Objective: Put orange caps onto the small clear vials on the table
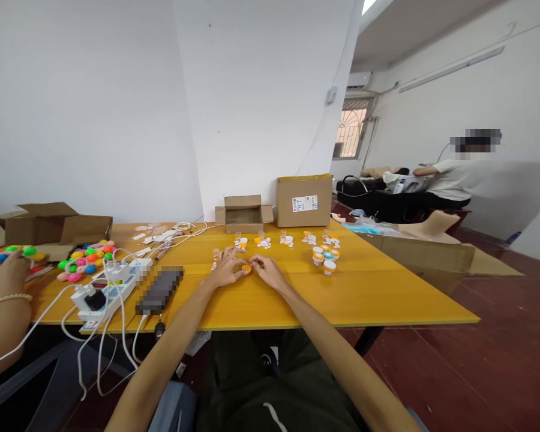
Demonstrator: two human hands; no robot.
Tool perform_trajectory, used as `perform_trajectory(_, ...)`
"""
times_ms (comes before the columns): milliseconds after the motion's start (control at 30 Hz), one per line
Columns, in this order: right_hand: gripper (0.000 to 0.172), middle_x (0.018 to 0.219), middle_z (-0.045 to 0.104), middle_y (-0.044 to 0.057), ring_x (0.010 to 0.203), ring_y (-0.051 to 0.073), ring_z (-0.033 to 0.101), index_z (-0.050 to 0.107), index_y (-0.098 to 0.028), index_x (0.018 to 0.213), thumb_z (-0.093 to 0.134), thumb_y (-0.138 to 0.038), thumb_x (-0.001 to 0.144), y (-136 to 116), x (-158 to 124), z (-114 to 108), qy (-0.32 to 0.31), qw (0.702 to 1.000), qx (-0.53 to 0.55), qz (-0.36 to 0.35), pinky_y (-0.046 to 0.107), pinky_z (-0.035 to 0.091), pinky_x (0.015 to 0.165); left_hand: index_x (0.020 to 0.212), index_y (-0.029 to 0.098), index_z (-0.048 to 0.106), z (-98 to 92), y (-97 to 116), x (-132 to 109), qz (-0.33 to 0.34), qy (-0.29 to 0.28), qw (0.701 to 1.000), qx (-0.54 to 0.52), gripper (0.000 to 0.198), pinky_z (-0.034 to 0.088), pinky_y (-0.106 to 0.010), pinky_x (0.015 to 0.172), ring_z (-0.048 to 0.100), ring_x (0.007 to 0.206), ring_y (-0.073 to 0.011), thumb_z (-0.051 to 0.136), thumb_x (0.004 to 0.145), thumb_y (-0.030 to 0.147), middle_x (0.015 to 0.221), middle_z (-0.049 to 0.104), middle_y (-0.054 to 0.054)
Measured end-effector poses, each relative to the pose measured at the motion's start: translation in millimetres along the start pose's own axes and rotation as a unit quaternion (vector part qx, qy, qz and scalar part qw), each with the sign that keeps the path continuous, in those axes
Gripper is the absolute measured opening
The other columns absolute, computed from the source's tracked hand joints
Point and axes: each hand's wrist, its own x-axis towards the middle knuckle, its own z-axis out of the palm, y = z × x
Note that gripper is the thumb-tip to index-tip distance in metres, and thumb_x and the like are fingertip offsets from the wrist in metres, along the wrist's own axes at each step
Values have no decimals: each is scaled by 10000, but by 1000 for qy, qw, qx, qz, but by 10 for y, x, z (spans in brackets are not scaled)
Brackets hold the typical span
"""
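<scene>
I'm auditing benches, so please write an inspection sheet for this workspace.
Surface: glossy yellow-brown table.
Job's things: small round orange piece near the middle; clusters of small white pieces; round tubs with orange, white and blue lids.
Clutter: multicoloured plastic balls; dark rectangular phone-like device; brown cardboard boxes.
Hands: left hand appears to touch the orange piece; right hand is beside it, contact unclear.
Cables: white cables from a long white power strip hang over the front edge.
Surroundings: white wall; co-worker's hand at left; seated person at right.

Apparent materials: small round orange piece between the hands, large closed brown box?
Small round orange piece: probably plastic, from its even, saturated colour; too small to judge finish. Large closed brown box: likely cardboard, matte, given its dull flat faces.
</scene>
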Motion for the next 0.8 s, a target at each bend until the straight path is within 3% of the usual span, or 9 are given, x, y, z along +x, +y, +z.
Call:
perform_trajectory(433, 221, 895, 705, 30, 756, 156, 624, 706, -216, 842, 514, -111, 814, -65, -23, -18, -11, 997, -66, -39, 274, 495, 727, 1022, 307, 744, 21, -9, -3, -3, -4, 1000, -1, 223, 289, -531, 1112, 390, 1286, -312, 642, 842, 390, 1314, 559, -45)
perform_trajectory(800, 134, 931, 640, 34, 921, 173, 620, 695, -220, 862, 591, -138, 843, -110, -56, 14, -22, 992, -107, -67, 299, 478, 844, 1054, 299, 715, -4, -28, -1, 4, -11, 1000, 2, 262, 325, -501, 1087, 417, 1255, -302, 645, 825, 406, 1295, 580, -51)
